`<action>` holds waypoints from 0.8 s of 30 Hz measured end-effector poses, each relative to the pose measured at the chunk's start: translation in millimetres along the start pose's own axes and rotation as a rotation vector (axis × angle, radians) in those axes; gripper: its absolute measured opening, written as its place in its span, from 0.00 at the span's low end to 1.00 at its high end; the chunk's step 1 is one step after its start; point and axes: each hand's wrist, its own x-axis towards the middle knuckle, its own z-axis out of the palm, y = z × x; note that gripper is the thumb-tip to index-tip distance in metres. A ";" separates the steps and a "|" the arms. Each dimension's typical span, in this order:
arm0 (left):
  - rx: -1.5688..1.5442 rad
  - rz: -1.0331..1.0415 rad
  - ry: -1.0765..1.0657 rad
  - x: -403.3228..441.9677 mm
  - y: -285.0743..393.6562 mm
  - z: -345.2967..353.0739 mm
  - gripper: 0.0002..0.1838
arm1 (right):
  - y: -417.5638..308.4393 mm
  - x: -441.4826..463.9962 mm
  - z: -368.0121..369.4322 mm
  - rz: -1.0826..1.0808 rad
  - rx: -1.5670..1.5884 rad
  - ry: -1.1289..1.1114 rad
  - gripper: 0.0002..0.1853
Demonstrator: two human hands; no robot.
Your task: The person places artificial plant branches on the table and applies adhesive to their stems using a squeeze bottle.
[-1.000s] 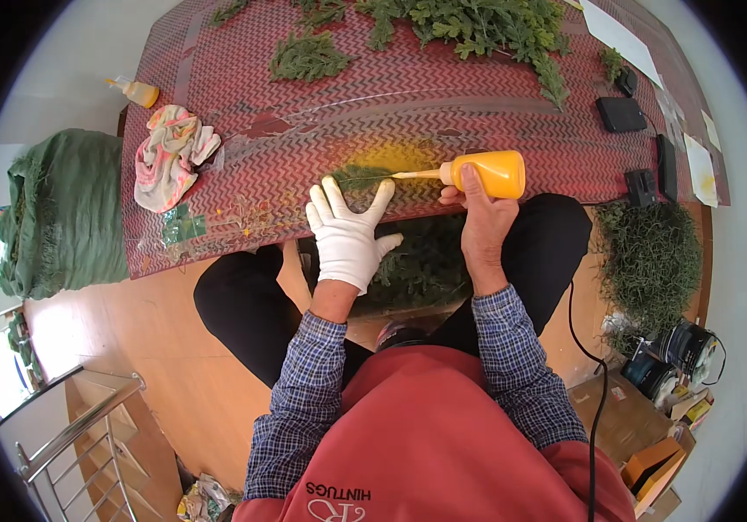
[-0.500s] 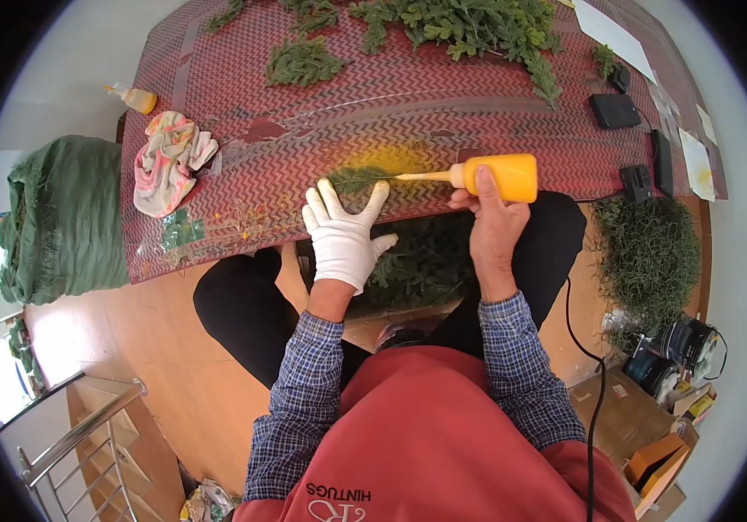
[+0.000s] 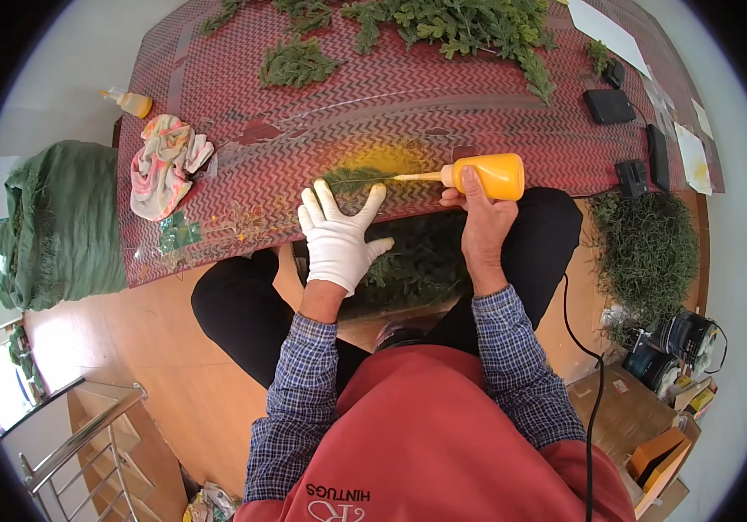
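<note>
My left hand (image 3: pixel 339 244), in a white glove with yellowed fingertips, lies with its fingers spread at the near edge of the red patterned table (image 3: pixel 260 178). Its fingertips touch a small green sprig (image 3: pixel 356 177) lying on a yellow-stained patch. Bare, my right hand (image 3: pixel 485 226) grips a yellow squeeze bottle (image 3: pixel 497 177) held sideways. The bottle's long thin nozzle points left, with its tip at the sprig's right end.
Green branches (image 3: pixel 469 26) and a smaller bunch (image 3: pixel 297 63) lie at the back. A stained cloth (image 3: pixel 165 165) and a second bottle (image 3: pixel 136 104) are at the left. Black devices (image 3: pixel 608 106) and papers (image 3: pixel 608 35) sit at the right. Below the table edge is more greenery (image 3: pixel 417 261).
The bottle shifted right with my right hand, then came back left. My left hand has moved slightly left along with the view and remains spread on the sprig.
</note>
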 end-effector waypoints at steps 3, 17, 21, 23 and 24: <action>0.008 0.000 -0.012 0.0 0.5 -3.5 0.45 | -8.1 -0.5 -1.7 -0.001 -0.001 0.008 0.11; 0.021 0.000 -0.022 0.1 2.1 -5.3 0.45 | -1.1 -4.2 8.8 0.026 0.030 0.017 0.10; 0.033 -0.001 -0.015 -0.5 1.7 -1.3 0.45 | -2.5 1.5 -4.4 0.007 0.023 0.048 0.11; 0.031 0.000 -0.011 -0.8 1.0 -1.6 0.45 | -5.1 3.4 -6.8 0.009 0.038 0.049 0.11; 0.030 -0.001 -0.012 -0.8 0.5 -2.1 0.45 | -6.7 3.3 -7.8 0.010 0.048 0.046 0.11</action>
